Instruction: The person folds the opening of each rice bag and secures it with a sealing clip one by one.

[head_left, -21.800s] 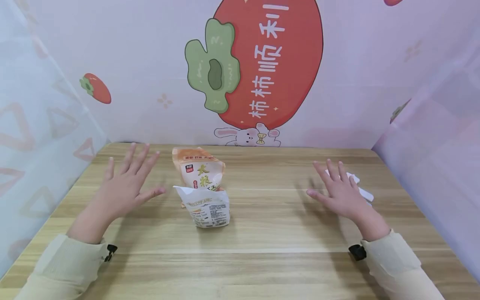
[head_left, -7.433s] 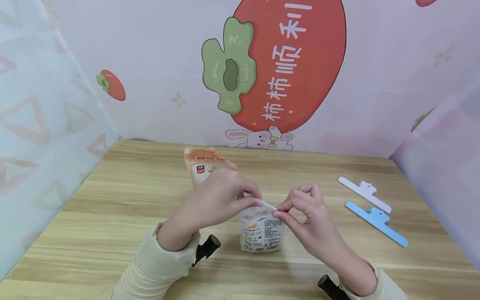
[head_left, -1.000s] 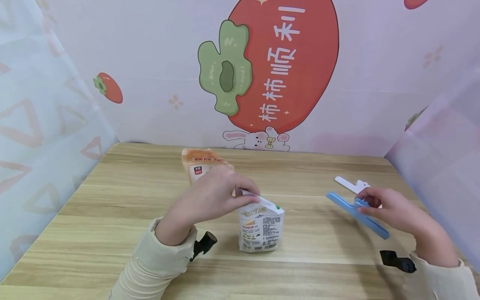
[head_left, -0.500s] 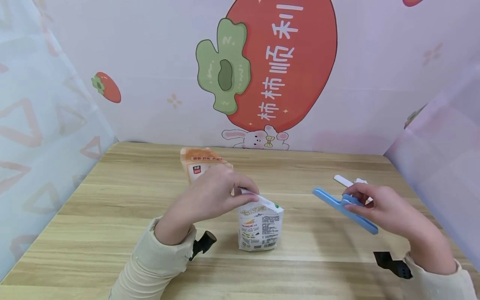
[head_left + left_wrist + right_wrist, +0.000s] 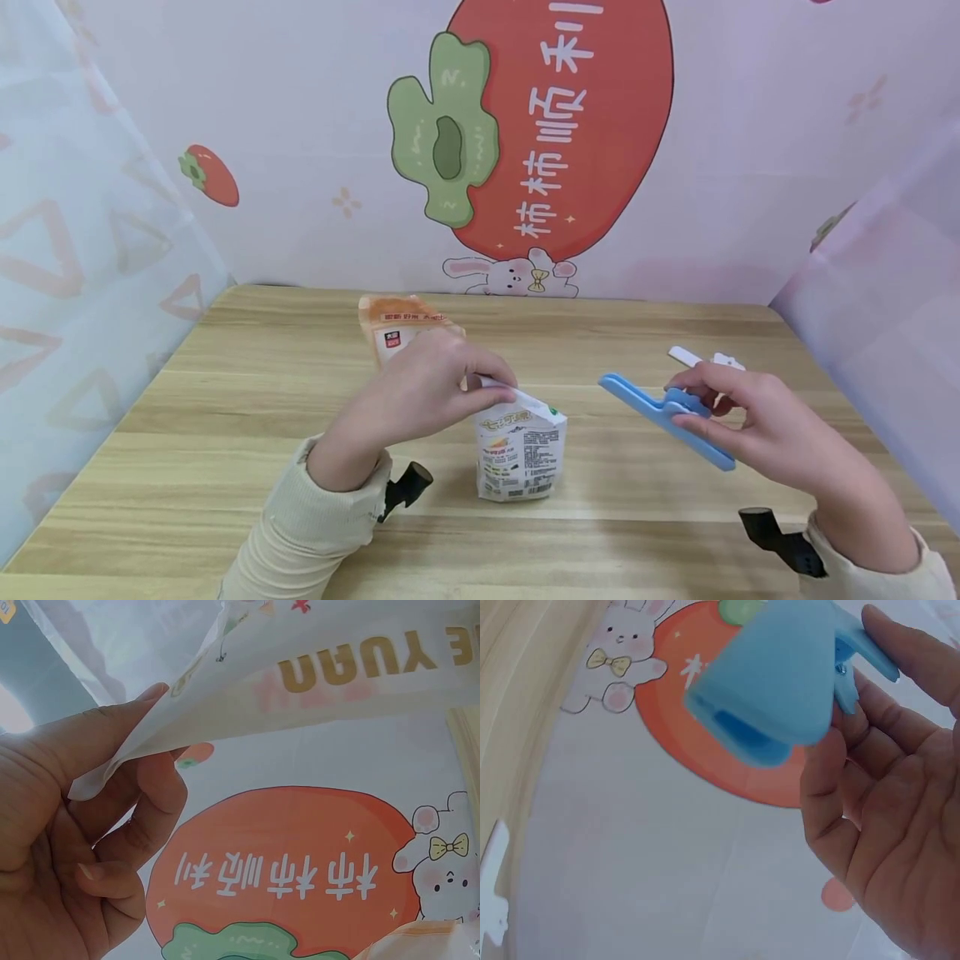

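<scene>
A small white printed bag [image 5: 521, 450] stands upright on the wooden table [image 5: 225, 433]. My left hand [image 5: 427, 387] pinches its folded top edge [image 5: 225, 712] between thumb and fingers. My right hand [image 5: 742, 417] holds a long blue sealing clip [image 5: 663, 417] in the air to the right of the bag, its tip pointing toward the bag. The right wrist view shows the blue clip [image 5: 772, 697] gripped at its handle between thumb and fingers.
An orange and white bag [image 5: 393, 329] stands behind my left hand. A white sealing clip [image 5: 693, 358] lies on the table behind my right hand. Printed wall panels [image 5: 525, 142] enclose the table on three sides.
My right hand has lifted the blue clip off the table and carried it leftward toward the white bag. My left hand keeps its pinch on the bag's top.
</scene>
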`<state>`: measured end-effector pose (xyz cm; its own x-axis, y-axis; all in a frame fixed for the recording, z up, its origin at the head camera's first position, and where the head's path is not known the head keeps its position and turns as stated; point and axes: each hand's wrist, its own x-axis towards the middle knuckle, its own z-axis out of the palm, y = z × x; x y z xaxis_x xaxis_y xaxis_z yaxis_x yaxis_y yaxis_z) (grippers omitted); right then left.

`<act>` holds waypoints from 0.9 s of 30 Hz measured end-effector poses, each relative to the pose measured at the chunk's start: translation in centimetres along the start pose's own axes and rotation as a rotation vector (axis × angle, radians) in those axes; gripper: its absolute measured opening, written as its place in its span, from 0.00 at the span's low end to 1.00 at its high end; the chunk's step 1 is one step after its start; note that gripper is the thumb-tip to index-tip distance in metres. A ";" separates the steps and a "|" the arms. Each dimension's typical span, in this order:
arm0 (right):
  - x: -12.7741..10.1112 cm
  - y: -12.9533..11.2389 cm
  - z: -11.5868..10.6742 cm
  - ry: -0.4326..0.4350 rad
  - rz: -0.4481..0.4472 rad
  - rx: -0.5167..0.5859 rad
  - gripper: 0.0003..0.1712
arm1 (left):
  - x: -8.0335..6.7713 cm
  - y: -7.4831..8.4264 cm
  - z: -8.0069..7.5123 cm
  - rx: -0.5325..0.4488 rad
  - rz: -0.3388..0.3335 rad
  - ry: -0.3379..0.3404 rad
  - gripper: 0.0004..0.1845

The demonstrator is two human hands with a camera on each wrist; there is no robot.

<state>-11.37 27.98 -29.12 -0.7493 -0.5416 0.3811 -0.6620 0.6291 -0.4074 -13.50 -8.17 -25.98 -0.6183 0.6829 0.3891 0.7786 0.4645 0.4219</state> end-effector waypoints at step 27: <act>1.5 -1.3 2.4 -0.022 -0.235 0.120 0.19 | -0.1 -0.2 0.1 0.002 0.023 0.005 0.03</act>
<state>-11.64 25.02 -30.04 -0.5743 -0.6777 0.4592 -0.8143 0.4151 -0.4057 -13.63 -8.30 -26.19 -0.6009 0.6904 0.4029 0.7927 0.4499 0.4113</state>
